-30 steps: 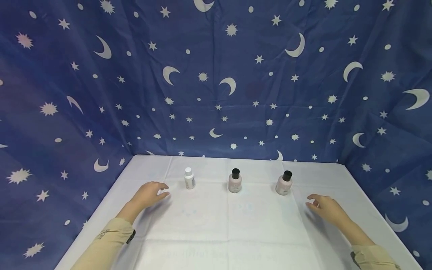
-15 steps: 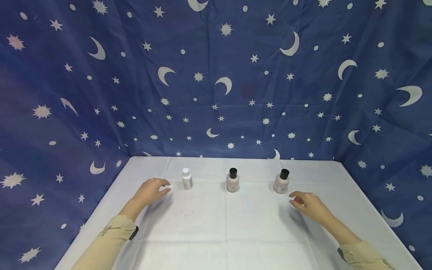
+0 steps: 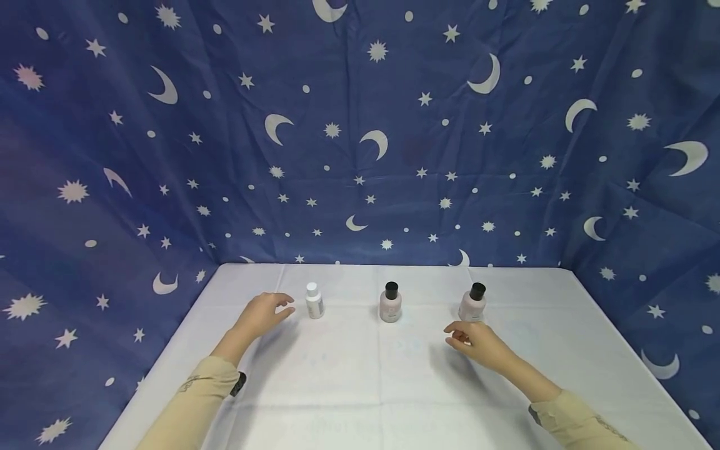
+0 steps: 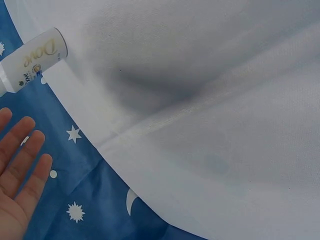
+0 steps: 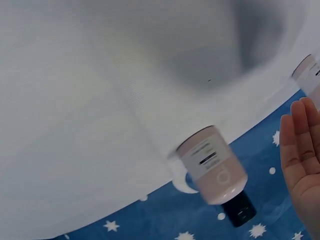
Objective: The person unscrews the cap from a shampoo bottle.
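Observation:
My left hand hovers just left of a small white bottle, fingers relaxed and holding nothing. In the left wrist view that bottle shows a "Dove" label, and the fingers lie apart from it. My right hand is in front of a pink bottle with a black cap, hiding its lower edge in the head view; it holds nothing, its fingers loosely bent. Another pink, black-capped bottle stands upright in the middle. The right wrist view shows a pink bottle beside the open palm.
A white cloth covers the table. Behind it and at both sides hangs a dark blue curtain with moons and stars. All three bottles stand in a row toward the back edge.
My right hand has moved left, from the right side of the right pink bottle to in front of it. My left hand has shifted slightly toward the white bottle. The bottles stay put.

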### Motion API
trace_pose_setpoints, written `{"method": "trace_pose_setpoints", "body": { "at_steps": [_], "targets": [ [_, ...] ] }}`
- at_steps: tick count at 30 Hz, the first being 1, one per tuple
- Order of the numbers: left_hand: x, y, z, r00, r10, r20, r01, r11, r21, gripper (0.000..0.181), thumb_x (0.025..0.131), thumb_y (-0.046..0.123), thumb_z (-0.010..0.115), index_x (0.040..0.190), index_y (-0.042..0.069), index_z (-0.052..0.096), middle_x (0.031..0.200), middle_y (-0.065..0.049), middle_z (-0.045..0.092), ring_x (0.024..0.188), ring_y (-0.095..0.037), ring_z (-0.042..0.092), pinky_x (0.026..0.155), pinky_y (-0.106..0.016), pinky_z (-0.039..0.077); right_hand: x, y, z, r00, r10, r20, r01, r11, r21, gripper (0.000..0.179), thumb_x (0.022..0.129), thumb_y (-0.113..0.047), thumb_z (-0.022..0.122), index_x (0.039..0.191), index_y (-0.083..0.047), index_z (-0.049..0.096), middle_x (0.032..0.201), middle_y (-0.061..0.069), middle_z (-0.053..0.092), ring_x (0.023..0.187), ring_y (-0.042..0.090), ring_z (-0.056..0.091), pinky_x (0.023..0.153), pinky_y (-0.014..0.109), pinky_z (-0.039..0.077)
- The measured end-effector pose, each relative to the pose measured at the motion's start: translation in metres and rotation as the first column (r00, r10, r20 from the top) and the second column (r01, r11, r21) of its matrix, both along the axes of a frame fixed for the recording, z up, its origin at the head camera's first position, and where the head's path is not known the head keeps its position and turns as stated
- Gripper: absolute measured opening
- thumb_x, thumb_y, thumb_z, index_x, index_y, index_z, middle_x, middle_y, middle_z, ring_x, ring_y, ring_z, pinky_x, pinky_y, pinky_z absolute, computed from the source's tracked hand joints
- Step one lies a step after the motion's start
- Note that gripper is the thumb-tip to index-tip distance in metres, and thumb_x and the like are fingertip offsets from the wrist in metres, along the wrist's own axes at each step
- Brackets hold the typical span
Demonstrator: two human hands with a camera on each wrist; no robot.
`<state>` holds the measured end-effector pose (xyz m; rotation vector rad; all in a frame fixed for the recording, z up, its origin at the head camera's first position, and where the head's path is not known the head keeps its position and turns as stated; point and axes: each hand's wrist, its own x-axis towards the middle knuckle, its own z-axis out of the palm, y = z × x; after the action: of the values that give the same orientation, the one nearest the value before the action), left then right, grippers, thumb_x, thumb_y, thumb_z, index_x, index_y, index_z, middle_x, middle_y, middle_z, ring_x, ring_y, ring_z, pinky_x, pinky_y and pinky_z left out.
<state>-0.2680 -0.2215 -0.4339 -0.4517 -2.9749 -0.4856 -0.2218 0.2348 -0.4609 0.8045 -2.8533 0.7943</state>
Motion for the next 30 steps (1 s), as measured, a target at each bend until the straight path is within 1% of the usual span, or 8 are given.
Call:
{"method": "trace_pose_setpoints", "body": {
  "at_steps": [4, 9, 14, 21, 25, 30],
  "targets": [
    [-0.001, 0.004, 0.001, 0.999, 0.027, -0.026, -0.026, 0.999, 0.021, 0.028, 0.089, 0.023, 0.065, 0.109, 0.004, 0.068, 0.103, -0.016, 0.07, 0.093, -0.032, 0.065, 0.083, -0.048, 0.052, -0.001, -0.013, -0.004, 0.999, 0.032, 0.009, -0.032, 0.999, -0.005, 0.018, 0.088, -0.013, 0.065, 0.1, 0.0, 0.067, 0.078, -0.004, 0.067, 0.07, 0.004, 0.06, 0.063, 0.021, 0.053],
    [-0.005, 0.005, 0.005, 0.997, 0.036, -0.066, -0.034, 0.999, 0.043, 0.031, 0.089, 0.023, 0.065, 0.113, 0.003, 0.066, 0.104, -0.017, 0.07, 0.094, -0.034, 0.065, 0.083, -0.05, 0.052, -0.005, -0.033, -0.008, 0.997, 0.081, 0.013, -0.08, 0.997, -0.01, 0.017, 0.088, -0.012, 0.065, 0.1, 0.0, 0.067, 0.08, -0.003, 0.068, 0.073, 0.006, 0.061, 0.067, 0.023, 0.055],
    [-0.007, 0.01, 0.005, 0.995, 0.04, -0.094, -0.033, 0.997, 0.071, 0.033, 0.088, 0.022, 0.065, 0.115, 0.003, 0.065, 0.106, -0.017, 0.07, 0.094, -0.034, 0.065, 0.082, -0.05, 0.052, -0.007, -0.053, -0.005, 0.992, 0.128, 0.002, -0.128, 0.992, 0.011, 0.015, 0.087, -0.011, 0.065, 0.098, -0.001, 0.068, 0.081, 0.0, 0.068, 0.074, 0.008, 0.061, 0.068, 0.025, 0.055],
    [-0.008, 0.016, 0.008, 0.995, 0.056, -0.082, -0.048, 0.994, 0.093, 0.034, 0.089, 0.021, 0.065, 0.118, 0.003, 0.064, 0.107, -0.017, 0.069, 0.095, -0.034, 0.064, 0.081, -0.048, 0.052, -0.013, -0.078, -0.004, 0.982, 0.189, -0.023, -0.189, 0.982, 0.005, 0.014, 0.087, -0.01, 0.065, 0.097, 0.0, 0.069, 0.084, 0.002, 0.07, 0.075, 0.009, 0.062, 0.068, 0.023, 0.055],
    [-0.012, 0.02, 0.01, 0.994, 0.058, -0.091, -0.049, 0.994, 0.101, 0.033, 0.089, 0.02, 0.065, 0.117, 0.004, 0.064, 0.108, -0.017, 0.069, 0.096, -0.034, 0.064, 0.083, -0.048, 0.052, -0.014, -0.09, -0.004, 0.977, 0.215, -0.006, -0.215, 0.976, -0.013, 0.015, 0.087, -0.01, 0.064, 0.098, 0.0, 0.068, 0.084, 0.002, 0.07, 0.076, 0.009, 0.063, 0.069, 0.022, 0.055],
    [-0.015, 0.03, 0.011, 0.997, 0.045, -0.054, -0.038, 0.99, 0.136, 0.032, 0.089, 0.019, 0.065, 0.118, 0.005, 0.064, 0.117, -0.018, 0.065, 0.103, -0.035, 0.063, 0.088, -0.049, 0.051, -0.013, -0.097, -0.002, 0.968, 0.25, 0.029, -0.25, 0.968, 0.017, 0.016, 0.087, -0.01, 0.065, 0.099, -0.001, 0.068, 0.083, 0.001, 0.069, 0.076, 0.008, 0.062, 0.068, 0.021, 0.053]
  ]
}}
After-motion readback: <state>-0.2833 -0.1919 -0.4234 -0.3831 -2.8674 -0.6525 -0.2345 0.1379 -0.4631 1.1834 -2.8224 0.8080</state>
